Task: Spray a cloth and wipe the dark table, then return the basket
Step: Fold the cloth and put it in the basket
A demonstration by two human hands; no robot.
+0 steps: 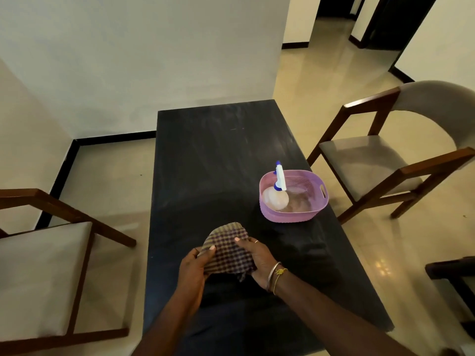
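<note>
A checked purple-and-tan cloth (227, 249) is held just above the near middle of the dark table (213, 160). My left hand (194, 269) grips its left edge, and my right hand (257, 260) grips its right side, thumb on top. To the right, near the table's edge, stands a pink plastic basket (295, 215). Inside it a clear round spray bottle (275, 198) with a white-and-blue trigger head stands upright.
A wooden chair with a pale seat (43, 273) stands left of the table. Another chair (380, 160) stands to the right, close to the basket. A white wall runs behind the table's far end. The beige tiled floor (334, 80) leads to a doorway at the back right.
</note>
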